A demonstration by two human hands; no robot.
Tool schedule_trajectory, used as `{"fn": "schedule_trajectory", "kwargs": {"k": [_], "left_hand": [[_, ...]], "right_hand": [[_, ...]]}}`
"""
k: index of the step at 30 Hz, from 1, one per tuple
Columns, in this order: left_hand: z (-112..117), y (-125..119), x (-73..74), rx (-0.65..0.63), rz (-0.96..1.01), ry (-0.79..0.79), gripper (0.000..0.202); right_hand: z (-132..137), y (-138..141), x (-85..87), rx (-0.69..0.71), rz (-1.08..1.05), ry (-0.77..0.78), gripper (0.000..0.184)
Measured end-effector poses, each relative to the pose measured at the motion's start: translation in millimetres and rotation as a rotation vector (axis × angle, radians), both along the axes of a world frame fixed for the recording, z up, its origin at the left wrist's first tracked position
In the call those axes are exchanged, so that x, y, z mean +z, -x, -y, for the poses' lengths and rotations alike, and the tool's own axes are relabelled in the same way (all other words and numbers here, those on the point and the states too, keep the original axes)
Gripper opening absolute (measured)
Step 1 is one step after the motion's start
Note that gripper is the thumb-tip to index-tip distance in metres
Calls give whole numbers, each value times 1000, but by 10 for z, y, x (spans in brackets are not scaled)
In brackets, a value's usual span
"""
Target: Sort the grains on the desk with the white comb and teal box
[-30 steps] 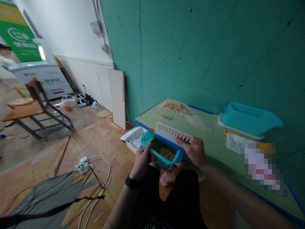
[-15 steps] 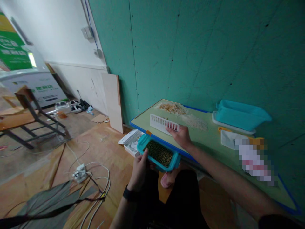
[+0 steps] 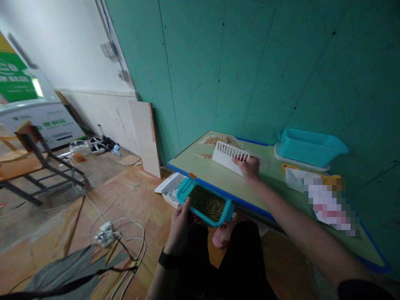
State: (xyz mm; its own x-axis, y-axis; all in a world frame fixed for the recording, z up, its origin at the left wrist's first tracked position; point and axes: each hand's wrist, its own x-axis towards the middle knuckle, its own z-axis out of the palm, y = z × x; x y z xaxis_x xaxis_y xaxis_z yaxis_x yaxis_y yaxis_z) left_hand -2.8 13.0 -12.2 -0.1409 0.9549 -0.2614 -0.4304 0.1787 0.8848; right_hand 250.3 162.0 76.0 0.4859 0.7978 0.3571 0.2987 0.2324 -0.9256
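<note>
My left hand point(image 3: 181, 221) holds a small teal box point(image 3: 204, 203) full of green beans, just below the front edge of a green table point(image 3: 218, 177). My right hand point(image 3: 249, 167) is stretched out over the table and grips a white slotted scraper point(image 3: 228, 157), which stands on edge. Just beyond the scraper lie a pile of yellow beans point(image 3: 223, 141), a smaller patch of beans point(image 3: 204, 156) and a spread of white grains point(image 3: 261, 161).
A big teal tub point(image 3: 309, 148) on a white lid stands at the table's back right, with a white cloth point(image 3: 295, 179) in front of it. On the wooden floor lie a white box point(image 3: 170, 188), a power strip point(image 3: 104, 235) with cables, and a leaning board point(image 3: 145, 137).
My right hand carried the scraper from the box at the table's edge out toward the grain piles. The left hand kept the box below the edge. The view swung right.
</note>
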Motion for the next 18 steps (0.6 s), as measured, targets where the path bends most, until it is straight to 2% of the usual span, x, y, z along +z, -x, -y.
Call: {"fn": "schedule_trajectory", "kwargs": {"k": [2,5,12,18], "left_hand": [[-2,-2,18,0,9,19,57],[-10,-13,41,20,5,26,61],[-20,-19,47,17,-9,42,60],[1,-13,62,14,-14,39,59]], "right_hand": [[-66,-59,-9,-73,-37,-18,26],[-176,-105,-15,-133,16,2,26],[-415,-46,-51,-54,58,45,27],[-406,2,-74,52,-37,10,27]]}}
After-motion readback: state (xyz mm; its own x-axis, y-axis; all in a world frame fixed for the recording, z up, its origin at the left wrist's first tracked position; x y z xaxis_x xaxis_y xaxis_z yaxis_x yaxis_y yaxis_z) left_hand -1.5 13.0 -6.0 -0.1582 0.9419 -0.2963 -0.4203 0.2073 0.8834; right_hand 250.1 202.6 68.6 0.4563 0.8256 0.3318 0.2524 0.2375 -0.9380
